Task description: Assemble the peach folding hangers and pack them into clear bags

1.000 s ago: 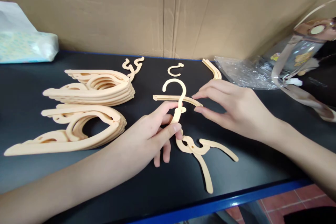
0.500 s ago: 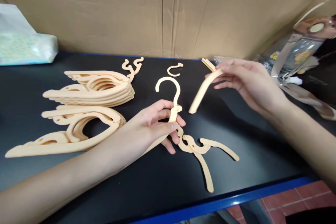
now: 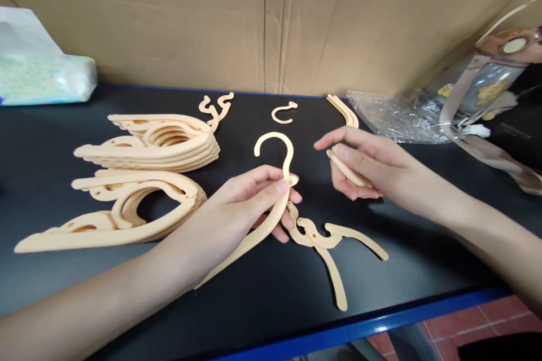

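My left hand [image 3: 249, 203] is closed on a peach plastic hanger hook [image 3: 275, 149] joined to a curved arm piece [image 3: 245, 242] that runs down under my wrist. My right hand [image 3: 372, 172] pinches a second curved arm piece [image 3: 345, 172], its tip pointing toward the hook's base. Just in front of both hands a loose forked hanger piece [image 3: 326, 251] lies on the black table [image 3: 51, 282].
Two stacks of finished hanger halves [image 3: 161, 144], [image 3: 127, 208] lie at the left. A small hook [image 3: 283, 113], paired small pieces [image 3: 215, 106] and curved strips [image 3: 345, 111] lie at the back. A clear plastic bag [image 3: 393, 118], a bottle [image 3: 486, 84], a tissue pack [image 3: 42, 76] and a cardboard wall [image 3: 271, 17] ring the table.
My right hand picked up a curved arm piece, lifted it toward the back, then brought it down close to the hook. My left hand tilted the hook piece and raised it slightly.
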`<control>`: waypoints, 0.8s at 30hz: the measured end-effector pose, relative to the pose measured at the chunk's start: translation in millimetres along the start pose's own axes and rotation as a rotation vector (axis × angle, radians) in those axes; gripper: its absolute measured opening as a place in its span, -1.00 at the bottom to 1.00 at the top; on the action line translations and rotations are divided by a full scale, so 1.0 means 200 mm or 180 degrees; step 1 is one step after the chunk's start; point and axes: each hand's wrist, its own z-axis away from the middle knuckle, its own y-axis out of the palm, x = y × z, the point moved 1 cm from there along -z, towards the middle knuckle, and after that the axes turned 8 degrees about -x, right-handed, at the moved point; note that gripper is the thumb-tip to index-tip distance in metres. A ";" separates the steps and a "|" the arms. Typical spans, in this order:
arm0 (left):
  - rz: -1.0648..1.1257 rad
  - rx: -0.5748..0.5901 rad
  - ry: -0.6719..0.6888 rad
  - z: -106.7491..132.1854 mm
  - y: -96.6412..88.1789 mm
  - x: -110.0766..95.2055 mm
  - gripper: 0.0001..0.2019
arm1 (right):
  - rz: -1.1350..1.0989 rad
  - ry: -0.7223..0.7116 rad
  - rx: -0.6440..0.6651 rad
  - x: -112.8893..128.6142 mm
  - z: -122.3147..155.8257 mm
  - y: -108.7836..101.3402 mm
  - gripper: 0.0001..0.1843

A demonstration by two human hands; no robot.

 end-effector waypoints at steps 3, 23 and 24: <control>0.0084 0.0075 -0.0039 0.00 0.00 0.00 -0.81 | 0.0752 -0.0215 0.0152 0.02 0.03 0.03 -0.69; 0.0100 0.0516 -0.0216 0.02 -0.02 -0.01 -0.81 | 0.2191 -0.1748 0.0742 0.01 0.04 0.03 -0.66; 0.0120 0.0507 -0.0209 0.02 -0.02 -0.01 -0.82 | 0.2186 -0.1778 0.0743 0.01 0.04 0.03 -0.66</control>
